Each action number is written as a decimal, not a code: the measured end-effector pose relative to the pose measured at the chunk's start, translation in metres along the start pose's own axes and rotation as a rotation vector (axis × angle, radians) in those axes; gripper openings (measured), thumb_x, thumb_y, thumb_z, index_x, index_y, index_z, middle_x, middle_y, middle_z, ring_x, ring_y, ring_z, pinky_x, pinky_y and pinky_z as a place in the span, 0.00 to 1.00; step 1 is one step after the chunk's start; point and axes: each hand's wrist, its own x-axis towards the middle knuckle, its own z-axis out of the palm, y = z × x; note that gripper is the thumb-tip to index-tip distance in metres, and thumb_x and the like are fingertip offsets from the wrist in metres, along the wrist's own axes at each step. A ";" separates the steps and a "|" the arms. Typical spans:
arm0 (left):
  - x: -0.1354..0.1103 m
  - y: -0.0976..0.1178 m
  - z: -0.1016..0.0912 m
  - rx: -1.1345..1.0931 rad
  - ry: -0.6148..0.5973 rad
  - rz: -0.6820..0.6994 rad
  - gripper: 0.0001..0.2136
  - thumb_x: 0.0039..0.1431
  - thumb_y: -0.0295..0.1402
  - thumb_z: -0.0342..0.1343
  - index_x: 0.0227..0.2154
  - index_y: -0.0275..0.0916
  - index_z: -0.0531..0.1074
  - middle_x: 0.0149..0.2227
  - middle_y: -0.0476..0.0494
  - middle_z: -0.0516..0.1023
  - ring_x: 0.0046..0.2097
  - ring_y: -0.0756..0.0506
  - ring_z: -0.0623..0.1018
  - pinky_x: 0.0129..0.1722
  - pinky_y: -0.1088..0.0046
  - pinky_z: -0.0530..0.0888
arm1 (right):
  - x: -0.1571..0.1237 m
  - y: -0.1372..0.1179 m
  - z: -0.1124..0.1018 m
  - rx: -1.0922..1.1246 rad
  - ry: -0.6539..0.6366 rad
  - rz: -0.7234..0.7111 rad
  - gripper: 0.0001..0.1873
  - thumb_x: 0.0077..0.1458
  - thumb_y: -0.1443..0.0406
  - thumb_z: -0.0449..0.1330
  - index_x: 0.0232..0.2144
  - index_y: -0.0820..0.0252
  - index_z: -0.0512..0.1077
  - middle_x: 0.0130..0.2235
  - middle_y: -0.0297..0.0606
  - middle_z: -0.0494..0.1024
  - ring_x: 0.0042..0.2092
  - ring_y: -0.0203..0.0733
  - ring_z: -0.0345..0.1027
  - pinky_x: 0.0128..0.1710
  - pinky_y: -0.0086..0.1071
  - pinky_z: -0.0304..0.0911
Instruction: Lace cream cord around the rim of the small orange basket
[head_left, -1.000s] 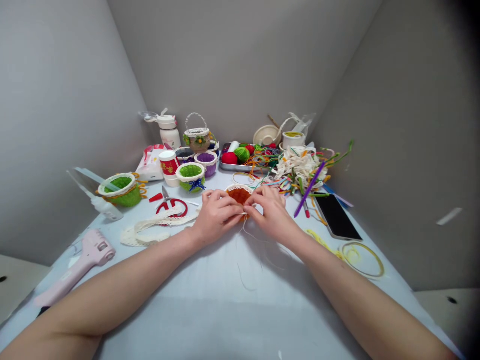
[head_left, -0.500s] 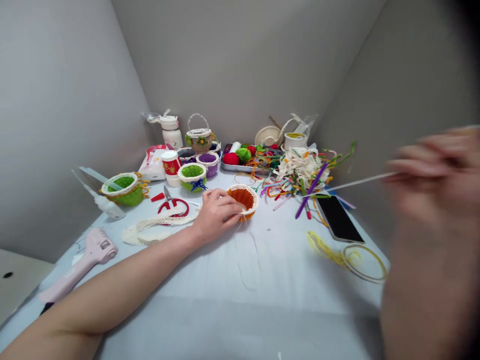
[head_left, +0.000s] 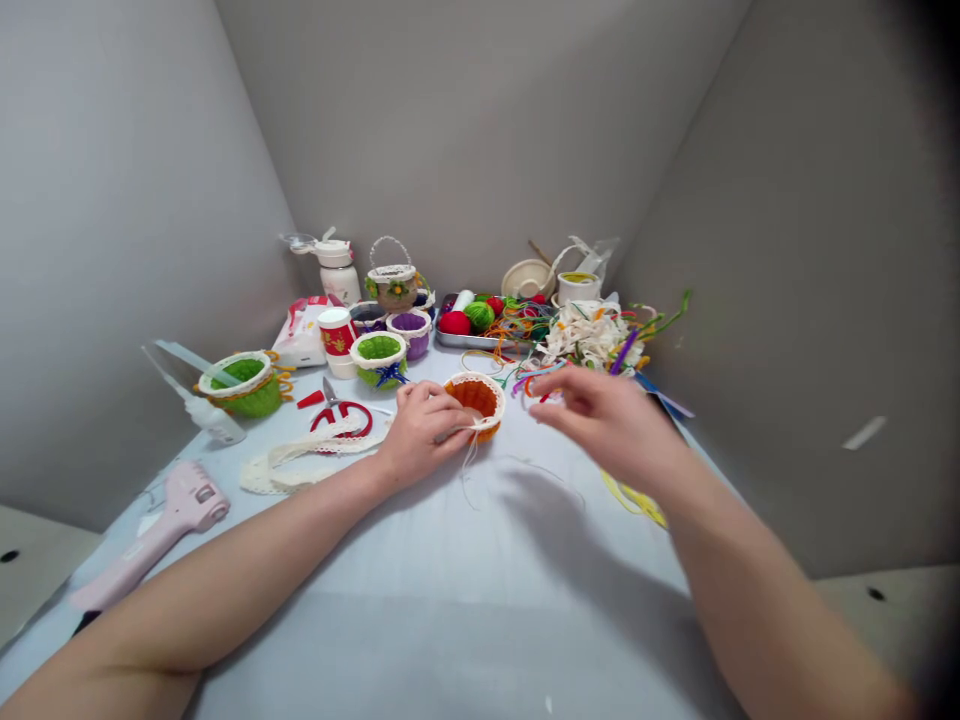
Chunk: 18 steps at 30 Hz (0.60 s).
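Note:
A small orange basket (head_left: 474, 400) with a white lace rim lies tilted on the table, its mouth towards me. My left hand (head_left: 426, 425) is closed on the basket's near left edge, fingertips at the rim. Thin loose threads (head_left: 471, 470) trail from the basket's front onto the table. To its right, my right hand (head_left: 600, 410) hangs above the table with thumb and fingers apart; nothing shows between them. A short white strip (head_left: 864, 433) appears against the right wall, apart from my right hand. Red-handled scissors (head_left: 342, 425) and lace ribbon (head_left: 277, 465) lie left of my left hand.
A pink glue gun (head_left: 169, 525), a glue bottle (head_left: 214, 418) and a green basket (head_left: 244, 388) are at left. Behind stand a red-and-white cup (head_left: 338, 342), several small baskets and a tray (head_left: 480, 342) of yarn. White scraps (head_left: 589, 335) are heaped at the right.
My right hand has come in from the far right towards the basket and has let go of the white strand it held. My left hand stays on the basket; the view shifted slightly.

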 end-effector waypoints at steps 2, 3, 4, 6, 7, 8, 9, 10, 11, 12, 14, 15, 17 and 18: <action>0.000 0.000 0.000 -0.007 0.004 0.013 0.06 0.62 0.34 0.57 0.38 0.47 0.80 0.38 0.46 0.82 0.46 0.42 0.70 0.48 0.58 0.58 | 0.013 0.012 0.026 -0.188 -0.079 -0.004 0.09 0.49 0.57 0.66 0.30 0.56 0.77 0.19 0.29 0.64 0.22 0.34 0.54 0.22 0.30 0.47; 0.000 -0.001 0.001 -0.010 0.008 0.018 0.06 0.62 0.35 0.57 0.37 0.47 0.80 0.38 0.46 0.82 0.46 0.42 0.70 0.48 0.58 0.58 | 0.018 0.019 0.038 -0.217 -0.123 0.011 0.09 0.49 0.57 0.65 0.30 0.56 0.78 0.19 0.29 0.64 0.22 0.34 0.54 0.23 0.29 0.47; 0.000 -0.001 0.001 -0.014 0.014 0.022 0.06 0.63 0.35 0.57 0.37 0.46 0.80 0.38 0.46 0.82 0.46 0.42 0.70 0.48 0.58 0.58 | 0.022 0.025 0.048 -0.213 -0.168 0.037 0.09 0.49 0.57 0.64 0.28 0.57 0.78 0.18 0.29 0.64 0.22 0.34 0.53 0.23 0.29 0.46; 0.001 -0.002 0.001 -0.018 0.027 0.025 0.06 0.62 0.35 0.57 0.36 0.46 0.80 0.37 0.46 0.82 0.46 0.42 0.70 0.47 0.58 0.58 | 0.025 0.031 0.057 -0.108 -0.255 0.107 0.11 0.48 0.57 0.63 0.24 0.58 0.76 0.18 0.29 0.63 0.21 0.33 0.52 0.23 0.29 0.45; 0.001 -0.002 0.002 -0.020 0.032 0.025 0.06 0.62 0.35 0.58 0.36 0.46 0.80 0.37 0.46 0.82 0.45 0.42 0.70 0.47 0.59 0.58 | 0.026 0.031 0.057 -0.011 -0.289 0.138 0.12 0.48 0.56 0.63 0.22 0.59 0.75 0.18 0.29 0.64 0.21 0.32 0.52 0.22 0.29 0.45; 0.001 -0.003 0.002 -0.021 0.034 0.024 0.06 0.62 0.35 0.58 0.37 0.46 0.80 0.37 0.47 0.82 0.45 0.42 0.70 0.47 0.59 0.58 | 0.025 0.030 0.054 0.107 -0.311 0.164 0.13 0.48 0.56 0.63 0.22 0.59 0.73 0.19 0.29 0.64 0.21 0.31 0.51 0.22 0.28 0.44; 0.001 -0.003 0.002 -0.021 0.034 0.021 0.06 0.62 0.34 0.58 0.37 0.46 0.80 0.37 0.47 0.82 0.45 0.43 0.70 0.47 0.59 0.58 | 0.025 0.027 0.049 0.239 -0.309 0.183 0.14 0.47 0.54 0.64 0.22 0.59 0.72 0.19 0.29 0.63 0.21 0.30 0.49 0.21 0.28 0.43; 0.001 -0.004 0.002 -0.020 0.031 0.015 0.06 0.62 0.34 0.58 0.37 0.46 0.80 0.37 0.47 0.82 0.46 0.42 0.70 0.47 0.59 0.58 | 0.024 0.023 0.041 0.376 -0.286 0.194 0.15 0.46 0.54 0.65 0.23 0.59 0.72 0.19 0.28 0.61 0.21 0.29 0.47 0.21 0.28 0.42; 0.001 -0.004 0.002 -0.019 0.027 0.007 0.06 0.62 0.34 0.58 0.37 0.46 0.80 0.37 0.47 0.82 0.46 0.42 0.70 0.48 0.59 0.58 | 0.024 0.019 0.033 0.509 -0.248 0.197 0.15 0.45 0.53 0.66 0.24 0.59 0.71 0.18 0.26 0.58 0.20 0.28 0.44 0.20 0.28 0.40; 0.001 -0.004 0.003 -0.018 0.023 0.001 0.06 0.61 0.34 0.58 0.37 0.46 0.80 0.37 0.47 0.82 0.46 0.42 0.70 0.48 0.59 0.58 | 0.023 0.014 0.024 0.629 -0.202 0.195 0.15 0.44 0.54 0.67 0.25 0.58 0.70 0.18 0.24 0.54 0.20 0.27 0.40 0.20 0.28 0.38; 0.001 -0.005 0.003 -0.018 0.020 -0.003 0.06 0.62 0.34 0.58 0.36 0.46 0.80 0.37 0.47 0.82 0.46 0.43 0.70 0.48 0.59 0.58 | 0.022 0.007 0.006 0.814 -0.110 0.178 0.16 0.44 0.55 0.69 0.25 0.57 0.68 0.18 0.22 0.46 0.20 0.27 0.36 0.19 0.28 0.35; 0.001 -0.005 0.003 -0.020 0.022 0.001 0.06 0.62 0.34 0.58 0.36 0.46 0.80 0.37 0.47 0.82 0.46 0.43 0.70 0.48 0.59 0.58 | 0.021 0.003 -0.003 0.873 -0.072 0.165 0.15 0.45 0.57 0.69 0.24 0.57 0.67 0.19 0.22 0.43 0.20 0.27 0.35 0.20 0.29 0.33; 0.001 -0.006 0.003 -0.023 0.027 0.013 0.06 0.62 0.33 0.58 0.36 0.45 0.80 0.36 0.48 0.82 0.45 0.43 0.70 0.47 0.59 0.57 | 0.019 -0.003 -0.018 0.936 0.001 0.143 0.14 0.48 0.59 0.67 0.23 0.57 0.66 0.20 0.24 0.41 0.20 0.27 0.35 0.20 0.31 0.32; 0.001 -0.006 0.003 -0.023 0.033 0.017 0.06 0.62 0.33 0.58 0.36 0.45 0.80 0.36 0.48 0.82 0.44 0.43 0.70 0.46 0.59 0.57 | 0.017 -0.006 -0.025 0.950 0.041 0.133 0.13 0.49 0.60 0.67 0.23 0.57 0.66 0.21 0.24 0.41 0.21 0.27 0.35 0.21 0.31 0.31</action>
